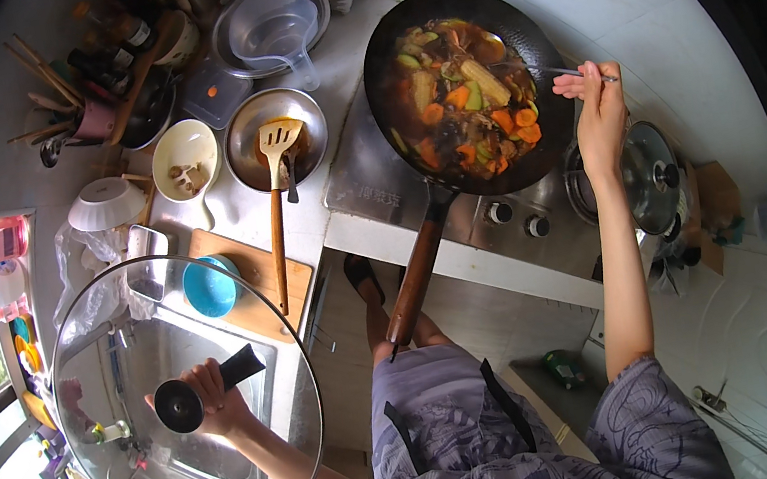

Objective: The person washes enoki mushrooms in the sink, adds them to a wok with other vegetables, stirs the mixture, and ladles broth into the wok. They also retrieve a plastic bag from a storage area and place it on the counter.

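My left hand [208, 398] grips the black handle of a large glass lid [277, 425], raised over the sink side. In my right hand [592, 98] is the thin metal handle of a spoon [557, 69], whose bowl reaches into the wok. The dark wok [408, 159] sits on the stove and holds a brown stew with corn pieces [484, 82], carrot slices [525, 117] and green vegetable slices. Its wooden handle [417, 283] points towards me. Part of the spoon's bowl lies among the food.
Left of the stove, a metal bowl [239, 149] bears a slotted spatula [280, 139]. A cutting board [296, 284] carries a blue bowl [211, 287]. Behind the lid is the sink [255, 383]. A glass-lidded pot [647, 157] stands right of the wok, near my right forearm.
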`<state>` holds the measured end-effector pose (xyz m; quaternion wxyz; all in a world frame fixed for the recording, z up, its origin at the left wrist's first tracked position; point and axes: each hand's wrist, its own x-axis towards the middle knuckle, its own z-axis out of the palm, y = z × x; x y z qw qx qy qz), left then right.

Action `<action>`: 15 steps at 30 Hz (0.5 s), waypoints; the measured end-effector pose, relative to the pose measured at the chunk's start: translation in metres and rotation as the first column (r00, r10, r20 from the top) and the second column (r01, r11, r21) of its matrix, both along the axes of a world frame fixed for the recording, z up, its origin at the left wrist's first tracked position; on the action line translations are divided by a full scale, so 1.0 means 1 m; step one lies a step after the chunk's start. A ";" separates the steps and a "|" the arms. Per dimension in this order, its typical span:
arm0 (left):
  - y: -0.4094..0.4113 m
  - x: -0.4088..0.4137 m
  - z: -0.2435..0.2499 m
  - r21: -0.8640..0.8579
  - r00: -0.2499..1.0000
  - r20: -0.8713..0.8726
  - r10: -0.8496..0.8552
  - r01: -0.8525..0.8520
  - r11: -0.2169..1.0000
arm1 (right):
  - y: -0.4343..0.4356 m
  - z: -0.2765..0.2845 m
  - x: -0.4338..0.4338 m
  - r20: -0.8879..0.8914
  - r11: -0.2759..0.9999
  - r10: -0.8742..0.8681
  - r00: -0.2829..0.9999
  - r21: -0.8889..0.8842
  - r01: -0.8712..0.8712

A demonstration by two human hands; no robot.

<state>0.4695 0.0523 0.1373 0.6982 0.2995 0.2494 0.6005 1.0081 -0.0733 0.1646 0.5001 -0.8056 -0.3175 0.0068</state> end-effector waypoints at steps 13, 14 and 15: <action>0.003 -0.009 -0.002 0.027 0.999 0.001 -0.041 0.041 0.999 | 0.006 -0.016 0.015 -0.058 0.992 0.038 0.998 0.119 -0.031; 0.003 -0.010 -0.003 0.024 0.999 0.000 -0.038 0.038 0.999 | 0.005 -0.016 0.013 -0.067 0.991 0.035 0.997 0.135 -0.026; 0.003 -0.011 -0.003 0.026 0.999 -0.008 -0.038 0.038 0.999 | 0.003 -0.016 0.012 -0.078 0.988 0.033 0.996 0.151 -0.021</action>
